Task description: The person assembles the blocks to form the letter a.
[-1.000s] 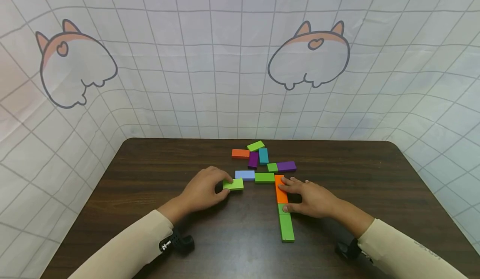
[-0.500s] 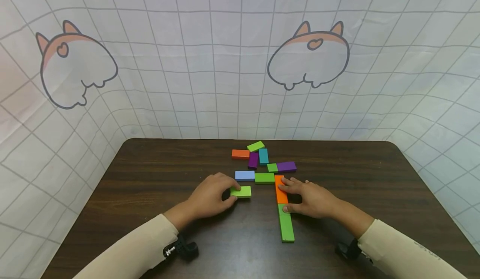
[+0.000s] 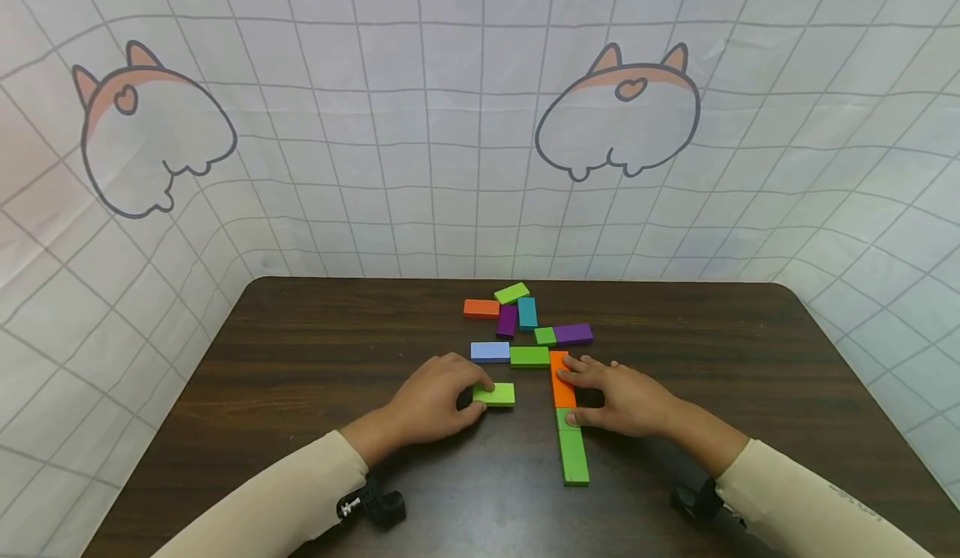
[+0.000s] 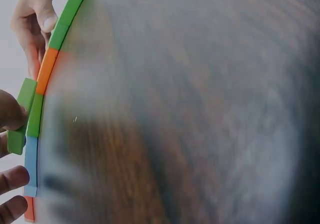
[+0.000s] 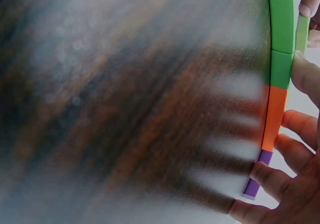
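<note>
My left hand [image 3: 438,399] pinches a light green block [image 3: 498,395] between thumb and fingers, left of the row of blocks. In the left wrist view that green block [image 4: 26,96] appears tilted between the fingertips. My right hand [image 3: 626,399] touches an orange block [image 3: 563,389] with its fingers, the thumb on a small green block [image 3: 561,415] joined end to end with it. A longer green block [image 3: 573,458] continues that column towards me. The right wrist view shows the right fingers [image 5: 272,181] spread along the orange block [image 5: 275,116].
Beyond the hands, a light blue block [image 3: 490,352] and a green block [image 3: 529,358] lie in line. Further back are purple [image 3: 573,334], teal [image 3: 527,313], dark purple [image 3: 507,320], orange-red [image 3: 481,308] and green [image 3: 512,293] blocks. A white grid-patterned curtain [image 3: 450,166] surrounds the dark table [image 3: 315,333].
My left hand has moved right and towards me with the light green block, away from the light blue block. The right hand has stayed in place on the column.
</note>
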The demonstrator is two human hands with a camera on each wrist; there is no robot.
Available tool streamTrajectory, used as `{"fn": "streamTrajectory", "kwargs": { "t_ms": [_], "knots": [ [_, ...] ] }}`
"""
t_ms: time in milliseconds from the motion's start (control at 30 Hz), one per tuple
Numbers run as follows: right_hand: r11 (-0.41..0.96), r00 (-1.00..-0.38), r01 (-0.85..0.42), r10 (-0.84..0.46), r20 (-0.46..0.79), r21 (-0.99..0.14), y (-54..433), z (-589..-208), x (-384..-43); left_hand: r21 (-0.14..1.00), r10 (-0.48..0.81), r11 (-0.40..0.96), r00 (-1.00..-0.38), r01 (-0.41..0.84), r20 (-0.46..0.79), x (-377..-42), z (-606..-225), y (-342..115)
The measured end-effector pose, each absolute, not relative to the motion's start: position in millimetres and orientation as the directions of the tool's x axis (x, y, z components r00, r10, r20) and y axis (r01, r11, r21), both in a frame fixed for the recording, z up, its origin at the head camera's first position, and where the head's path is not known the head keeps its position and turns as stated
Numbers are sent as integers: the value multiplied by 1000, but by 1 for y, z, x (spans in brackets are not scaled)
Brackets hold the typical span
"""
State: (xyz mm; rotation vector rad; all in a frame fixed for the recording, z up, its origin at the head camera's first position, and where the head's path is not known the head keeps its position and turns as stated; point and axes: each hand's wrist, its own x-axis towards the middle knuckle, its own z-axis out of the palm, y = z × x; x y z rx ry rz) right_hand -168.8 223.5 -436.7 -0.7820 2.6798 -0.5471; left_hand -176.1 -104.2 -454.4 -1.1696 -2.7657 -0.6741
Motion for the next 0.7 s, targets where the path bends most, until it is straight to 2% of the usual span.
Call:
{"fn": "streamTrajectory", "kwargs": {
  "t_ms": [700],
  "knots": [
    [782, -811, -447, -559, -173, -433, 224, -438, -168, 354, 711, 586, -672, 728, 205, -171, -455, -86]
  ]
}}
